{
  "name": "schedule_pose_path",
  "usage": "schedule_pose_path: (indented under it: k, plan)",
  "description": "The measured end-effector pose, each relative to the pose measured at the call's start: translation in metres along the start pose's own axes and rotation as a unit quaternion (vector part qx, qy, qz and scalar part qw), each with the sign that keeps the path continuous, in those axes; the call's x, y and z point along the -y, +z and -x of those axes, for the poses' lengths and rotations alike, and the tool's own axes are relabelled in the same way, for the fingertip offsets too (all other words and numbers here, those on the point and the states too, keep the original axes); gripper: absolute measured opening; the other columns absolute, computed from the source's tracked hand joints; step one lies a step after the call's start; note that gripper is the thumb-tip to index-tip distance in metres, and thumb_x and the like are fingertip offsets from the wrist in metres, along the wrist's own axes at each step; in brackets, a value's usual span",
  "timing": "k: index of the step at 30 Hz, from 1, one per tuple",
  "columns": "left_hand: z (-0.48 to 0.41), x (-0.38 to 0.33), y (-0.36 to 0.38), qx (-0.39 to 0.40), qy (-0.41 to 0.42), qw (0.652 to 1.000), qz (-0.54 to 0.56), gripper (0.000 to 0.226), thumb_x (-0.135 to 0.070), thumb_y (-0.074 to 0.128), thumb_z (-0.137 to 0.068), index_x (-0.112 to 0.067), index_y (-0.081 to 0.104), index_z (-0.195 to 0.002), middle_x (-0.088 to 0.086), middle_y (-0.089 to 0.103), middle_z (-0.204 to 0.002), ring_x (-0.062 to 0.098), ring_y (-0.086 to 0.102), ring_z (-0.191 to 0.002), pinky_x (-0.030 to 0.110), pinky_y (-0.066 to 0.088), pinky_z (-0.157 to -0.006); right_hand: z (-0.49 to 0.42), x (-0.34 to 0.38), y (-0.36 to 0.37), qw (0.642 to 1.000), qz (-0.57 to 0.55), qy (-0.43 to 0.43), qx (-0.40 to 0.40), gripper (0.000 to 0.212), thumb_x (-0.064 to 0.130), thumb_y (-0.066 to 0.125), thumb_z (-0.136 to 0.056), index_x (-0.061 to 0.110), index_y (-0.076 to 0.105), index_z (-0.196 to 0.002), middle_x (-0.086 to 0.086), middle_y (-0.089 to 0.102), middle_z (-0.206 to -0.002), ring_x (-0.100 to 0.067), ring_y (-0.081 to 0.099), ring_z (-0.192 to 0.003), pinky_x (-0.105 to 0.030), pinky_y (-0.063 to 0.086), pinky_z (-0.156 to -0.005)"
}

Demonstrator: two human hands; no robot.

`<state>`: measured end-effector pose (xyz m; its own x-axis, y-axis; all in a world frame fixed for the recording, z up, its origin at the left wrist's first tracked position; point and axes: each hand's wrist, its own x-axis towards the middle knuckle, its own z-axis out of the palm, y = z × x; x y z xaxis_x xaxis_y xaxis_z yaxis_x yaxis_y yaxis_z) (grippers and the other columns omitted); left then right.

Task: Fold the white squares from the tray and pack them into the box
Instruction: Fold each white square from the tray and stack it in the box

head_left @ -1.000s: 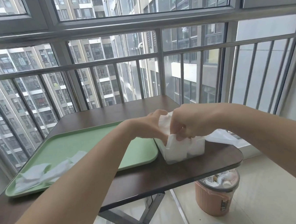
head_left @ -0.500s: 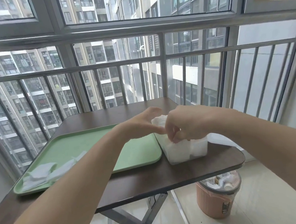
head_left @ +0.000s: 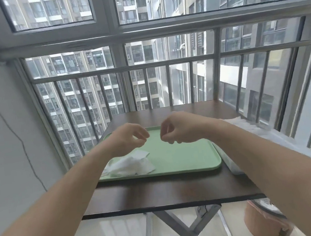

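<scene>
A light green tray (head_left: 184, 161) lies on the dark brown table (head_left: 170, 191). A small pile of crumpled white squares (head_left: 132, 163) sits in the tray's near left part. Both hands hover above the tray, holding nothing. My left hand (head_left: 128, 139) hangs over the pile with fingers loosely curled. My right hand (head_left: 177, 131) hangs above the tray's middle, fingers also loosely curled. The clear box (head_left: 232, 164) with white sheets stands right of the tray, mostly hidden behind my right forearm.
A window with metal railing bars (head_left: 168, 83) rises just behind the table. A white cloth (head_left: 247, 125) lies at the table's right edge. An orange waste bin (head_left: 267, 221) stands on the floor at the lower right. A white wall (head_left: 8, 133) is on the left.
Both hands have left the box and moved left over the tray, letting go of the white sheet. The view has swung left, putting the tray in the centre.
</scene>
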<state>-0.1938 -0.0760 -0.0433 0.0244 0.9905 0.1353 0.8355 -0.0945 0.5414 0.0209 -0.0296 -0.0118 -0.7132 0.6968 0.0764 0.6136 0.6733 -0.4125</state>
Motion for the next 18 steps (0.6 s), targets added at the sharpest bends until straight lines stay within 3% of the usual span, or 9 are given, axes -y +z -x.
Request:
schedule_pose_path:
  k: [5, 8, 11, 14, 18]
  plan:
    - [0.005, 0.029, -0.003, 0.022, -0.059, 0.994, -0.093, 0.026, -0.012, 0.063, -0.092, -0.034, 0.069, -0.106, -0.009, 0.068, -0.112, 0.009, 0.063, -0.097, 0.029, 0.052, -0.091, -0.042, 0.005, 0.032, 1.0, 0.006, 0.001, 0.022, 0.016, 0.019, 0.06, -0.096, 0.023, 0.073, -0.103, 0.009, 0.068, -0.091, 0.004, 0.056, -0.066, -0.015, 0.042, -0.057]
    - [0.001, 0.034, 0.0, 0.027, -0.084, 0.989, -0.122, 0.02, -0.025, 0.063, -0.095, -0.027, 0.069, -0.114, -0.006, 0.068, -0.115, 0.011, 0.061, -0.097, 0.024, 0.047, -0.083, -0.061, 0.001, 0.049, 0.999, 0.006, 0.016, 0.034, 0.017, 0.022, 0.063, -0.095, 0.022, 0.071, -0.109, 0.006, 0.068, -0.101, -0.003, 0.059, -0.072, -0.02, 0.045, -0.061]
    - [-0.006, 0.034, 0.005, 0.011, -0.116, 0.987, -0.113, 0.027, -0.046, 0.065, -0.091, -0.026, 0.069, -0.109, -0.007, 0.067, -0.106, 0.013, 0.062, -0.095, 0.032, 0.056, -0.08, -0.076, 0.001, 0.06, 0.998, 0.002, 0.026, 0.051, 0.024, 0.032, 0.065, -0.093, 0.018, 0.069, -0.112, -0.001, 0.071, -0.104, -0.012, 0.065, -0.073, -0.02, 0.049, -0.058]
    - [-0.012, 0.032, 0.01, 0.028, -0.137, 0.981, -0.137, 0.04, -0.045, 0.077, -0.082, -0.023, 0.067, -0.113, -0.007, 0.063, -0.104, 0.015, 0.061, -0.097, 0.03, 0.052, -0.08, -0.086, 0.0, 0.067, 0.997, -0.007, 0.031, 0.066, 0.035, 0.032, 0.067, -0.092, 0.019, 0.063, -0.124, -0.002, 0.068, -0.109, -0.014, 0.064, -0.079, -0.024, 0.05, -0.068]
    - [-0.02, 0.037, 0.014, 0.041, -0.139, 0.987, -0.072, 0.039, -0.026, 0.085, -0.073, -0.024, 0.072, -0.11, -0.002, 0.075, -0.097, 0.017, 0.07, -0.091, 0.037, 0.057, -0.09, -0.089, -0.001, 0.068, 0.993, -0.035, 0.021, 0.111, 0.043, 0.022, 0.071, -0.086, 0.021, 0.062, -0.127, 0.008, 0.06, -0.085, -0.007, 0.055, -0.068, -0.02, 0.039, -0.057]
